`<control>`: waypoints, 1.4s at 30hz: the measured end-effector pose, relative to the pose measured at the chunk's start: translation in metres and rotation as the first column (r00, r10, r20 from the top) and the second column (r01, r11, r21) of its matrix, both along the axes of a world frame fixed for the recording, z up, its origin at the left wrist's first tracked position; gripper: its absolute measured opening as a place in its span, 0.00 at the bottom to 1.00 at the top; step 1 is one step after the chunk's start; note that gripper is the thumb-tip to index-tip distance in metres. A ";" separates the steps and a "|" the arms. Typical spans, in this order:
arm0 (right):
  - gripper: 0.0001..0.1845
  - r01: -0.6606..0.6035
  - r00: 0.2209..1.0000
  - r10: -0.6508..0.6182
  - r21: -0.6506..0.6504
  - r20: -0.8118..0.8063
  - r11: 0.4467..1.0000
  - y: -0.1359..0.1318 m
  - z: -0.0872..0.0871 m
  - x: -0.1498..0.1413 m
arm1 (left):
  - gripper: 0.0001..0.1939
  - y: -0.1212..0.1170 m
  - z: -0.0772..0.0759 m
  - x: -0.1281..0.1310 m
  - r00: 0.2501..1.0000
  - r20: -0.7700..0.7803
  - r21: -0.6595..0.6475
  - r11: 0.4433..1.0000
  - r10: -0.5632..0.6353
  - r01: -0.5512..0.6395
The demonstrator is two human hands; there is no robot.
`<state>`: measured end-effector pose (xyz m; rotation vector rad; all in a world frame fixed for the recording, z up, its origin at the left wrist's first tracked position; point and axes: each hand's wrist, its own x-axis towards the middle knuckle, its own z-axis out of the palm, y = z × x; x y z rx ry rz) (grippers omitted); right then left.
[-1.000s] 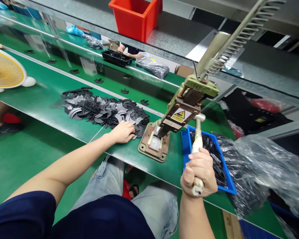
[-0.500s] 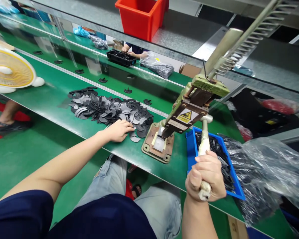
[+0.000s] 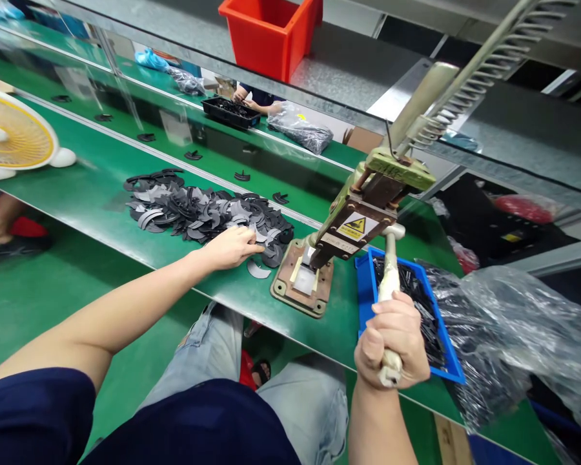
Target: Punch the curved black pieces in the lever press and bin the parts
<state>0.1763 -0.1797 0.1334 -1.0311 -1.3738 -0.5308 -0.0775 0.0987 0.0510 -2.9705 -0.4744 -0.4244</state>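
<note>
Green surface [image 3: 97, 194] carries a heap of dark curved pieces [image 3: 193, 210], with one loose crescent [image 3: 258, 270] just off its near side, between the left hand [image 3: 230, 247] and the press base [image 3: 281, 284]. That crescent lies nearward and rightward of the left grip, the nearer one, long axis roughly along the front edge. Left fingers half curl at the heap; whether they pinch anything, I cannot tell. The right hand [image 3: 396, 343] wraps fully round the lever handle [image 3: 390, 281].

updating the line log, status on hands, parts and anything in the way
Right hand gripping press lever. Left hand at edge of curved-piece pile, grip unclear. Grey piece beside press base. Blue bin near press lever, clearance unclear.
</note>
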 end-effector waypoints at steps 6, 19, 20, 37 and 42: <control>0.12 0.003 1.000 -0.003 0.012 -0.008 1.000 0.001 -0.001 0.000 | 0.23 -0.025 0.009 0.008 0.969 0.222 -0.295 0.955 0.104 -0.035; 0.12 -0.003 1.000 0.003 -0.024 0.001 1.000 -0.003 -0.001 0.000 | 0.30 -0.053 -0.005 0.097 0.898 0.275 -0.931 0.327 0.344 0.160; 0.12 -0.006 1.000 0.006 -0.021 0.001 1.000 -0.003 -0.001 0.000 | 0.31 -0.052 -0.005 0.103 0.891 0.261 -0.948 0.270 0.371 0.165; 0.12 -0.019 1.000 0.019 -0.001 -0.014 1.000 -0.004 -0.007 0.003 | 0.15 -0.046 0.000 0.141 0.952 -0.075 -0.996 -0.074 0.297 -0.055; 0.12 -0.001 0.999 0.001 0.010 -0.036 1.000 -0.002 -0.009 0.001 | 0.16 -0.046 0.013 0.150 0.952 -0.188 -0.981 -0.001 0.242 -0.193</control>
